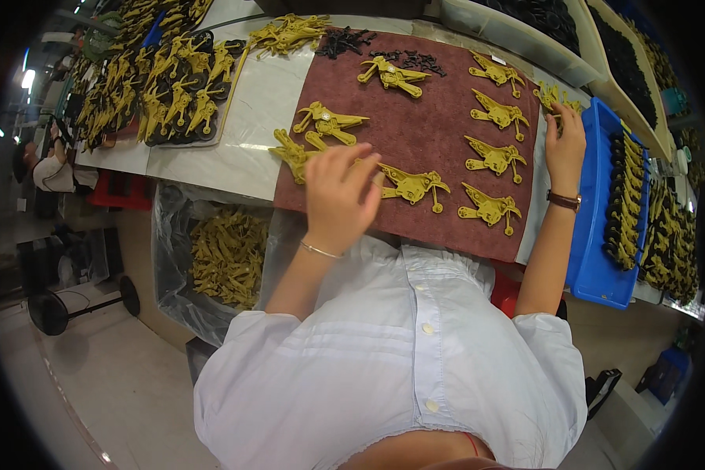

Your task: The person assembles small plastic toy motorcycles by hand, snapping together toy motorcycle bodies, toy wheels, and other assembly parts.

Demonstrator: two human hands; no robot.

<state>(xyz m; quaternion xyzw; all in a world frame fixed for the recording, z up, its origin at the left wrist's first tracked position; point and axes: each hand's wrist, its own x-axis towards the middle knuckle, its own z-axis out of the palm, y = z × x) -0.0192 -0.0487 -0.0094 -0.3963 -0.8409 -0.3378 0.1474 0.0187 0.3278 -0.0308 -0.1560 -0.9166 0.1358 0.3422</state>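
Over the front left of a reddish-brown cloth [423, 133], my left hand [338, 196] hovers with its fingers spread, apparently holding nothing. Beneath and beside it are yellow plastic beaked parts: one part [291, 155] at its left, another [329, 123] beyond it, and a third [412, 188] at its right, partly covered by the fingers. My right hand [565, 145] is at the cloth's right edge, its fingertips at a pile of small yellow pieces [554, 95]. Its fingers look apart. A column of similar beaked parts [496, 157] lies left of it.
Small black pieces [345, 41] and a yellow part [392, 76] lie at the cloth's far side. A blue tray [595, 258] holds yellow-and-black assemblies at right. More assemblies [184, 86] fill trays at left. Below the table edge, a plastic-lined bin [227, 254] holds yellow pieces.
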